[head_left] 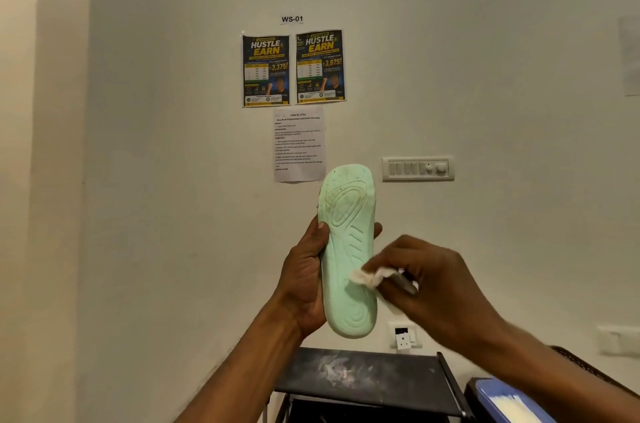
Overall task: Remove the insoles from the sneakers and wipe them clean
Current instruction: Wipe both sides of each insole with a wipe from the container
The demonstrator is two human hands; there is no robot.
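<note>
A pale green insole [348,235] stands upright in front of the wall, its moulded underside facing me, toe end up. My left hand [304,277] grips its left edge around the middle, thumb on the front and fingertips showing past the right edge. My right hand [429,277] pinches a crumpled white wipe [369,278] and presses it against the lower right part of the insole. Small dark specks mark the toe area. No sneakers are in view.
A dark metal rack [367,377] with a scuffed top shelf stands below my hands. A blue tray [502,402] with white material sits at the bottom right. The wall carries posters [293,69], a printed sheet [298,145], a switch panel [418,168] and a socket [403,336].
</note>
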